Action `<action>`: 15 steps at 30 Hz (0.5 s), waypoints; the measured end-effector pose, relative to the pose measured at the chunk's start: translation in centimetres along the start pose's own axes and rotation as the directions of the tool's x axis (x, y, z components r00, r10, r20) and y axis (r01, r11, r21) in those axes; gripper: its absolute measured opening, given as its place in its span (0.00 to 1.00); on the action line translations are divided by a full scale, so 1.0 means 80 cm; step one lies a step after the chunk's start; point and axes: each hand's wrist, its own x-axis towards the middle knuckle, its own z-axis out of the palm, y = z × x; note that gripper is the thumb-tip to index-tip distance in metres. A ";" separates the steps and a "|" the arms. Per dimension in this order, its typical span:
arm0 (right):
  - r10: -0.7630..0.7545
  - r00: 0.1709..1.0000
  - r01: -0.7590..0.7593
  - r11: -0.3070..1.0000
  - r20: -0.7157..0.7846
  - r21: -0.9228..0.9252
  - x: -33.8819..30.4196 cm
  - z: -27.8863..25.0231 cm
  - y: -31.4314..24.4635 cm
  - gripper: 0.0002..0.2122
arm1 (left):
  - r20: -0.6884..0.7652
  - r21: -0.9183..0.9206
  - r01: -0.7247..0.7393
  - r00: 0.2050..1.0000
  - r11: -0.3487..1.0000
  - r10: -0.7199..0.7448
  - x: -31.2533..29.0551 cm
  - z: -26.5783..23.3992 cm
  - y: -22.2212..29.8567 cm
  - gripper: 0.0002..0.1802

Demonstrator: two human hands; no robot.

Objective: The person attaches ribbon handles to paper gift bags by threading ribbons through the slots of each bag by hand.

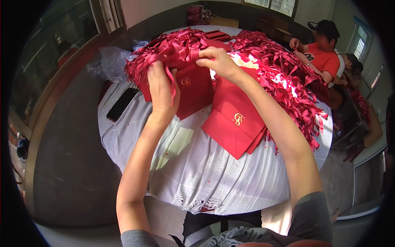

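A red paper gift bag (196, 92) with a gold emblem stands tilted at the middle of the round table, and a wide red satin ribbon (173, 53) runs along its top. My left hand (162, 86) is closed on the ribbon at the bag's left side, with a loose tail hanging along the fingers. My right hand (220, 64) pinches the ribbon's other part between thumb and forefinger, to the right. Just below my right forearm lie several flat red gift bags (234, 131), overlapping, the top one with a gold emblem.
Heaps of red ribbon (284, 78) cover the far and right side of the white-clothed table (197, 173). A black phone (122, 105) and clear plastic wrap (111, 66) lie at the left. A person in a red shirt (327, 59) works at the far right, another person beyond.
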 end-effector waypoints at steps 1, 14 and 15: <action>0.053 0.997 -0.049 0.996 0.055 -0.069 -0.003 -0.001 0.006 0.11 | 0.031 -0.003 0.029 0.999 1.000 -0.029 -0.010 0.007 0.002 0.17; 0.069 0.959 -0.119 0.979 -0.276 -0.167 -0.062 -0.001 0.039 0.12 | 0.261 0.181 0.427 0.848 0.886 -0.462 0.010 0.022 -0.019 0.27; 0.102 0.970 -0.143 0.973 -0.221 -0.179 -0.071 0.001 0.022 0.11 | 0.420 0.122 0.558 0.720 0.821 -0.552 0.023 0.014 -0.039 0.26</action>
